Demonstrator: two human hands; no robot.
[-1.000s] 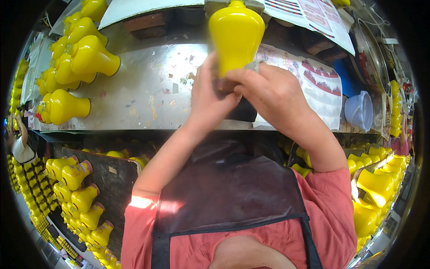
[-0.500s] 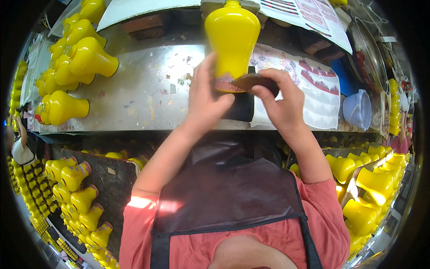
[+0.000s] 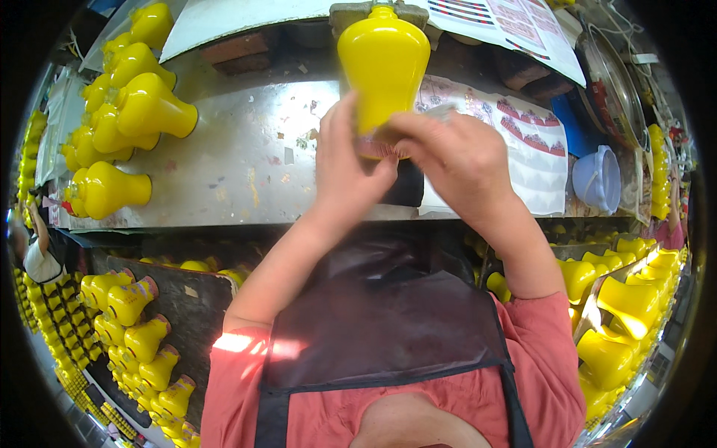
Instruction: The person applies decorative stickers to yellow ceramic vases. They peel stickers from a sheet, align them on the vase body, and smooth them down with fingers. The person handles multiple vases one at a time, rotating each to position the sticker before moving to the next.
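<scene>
A glossy yellow vase [image 3: 384,67] lies on its side over the metal worktable, its narrow end toward me. A pinkish patterned decal band [image 3: 371,146] wraps around that end. My left hand [image 3: 347,160] grips the vase's left side there, thumb by the band. My right hand [image 3: 467,153] is closed at the right of the band, fingertips bent against it and slightly blurred. A flat scraper [image 3: 442,112] shows only in part behind its knuckles, looking greyish in the light. Beneath the end of the vase is a black block [image 3: 407,187].
Several yellow vases [image 3: 157,104] stand at the table's left. Right of my hands are decal sheets [image 3: 534,175] and a pale blue bucket [image 3: 595,179]. A white board [image 3: 246,26] on bricks [image 3: 237,48] spans the back. Racks of vases [image 3: 146,336] flank me; another person [image 3: 41,257] is far left.
My right hand has turned over and moved left, closer to the decal band. The brown scraper, plain to see before, is now mostly hidden. My left hand stays at the vase.
</scene>
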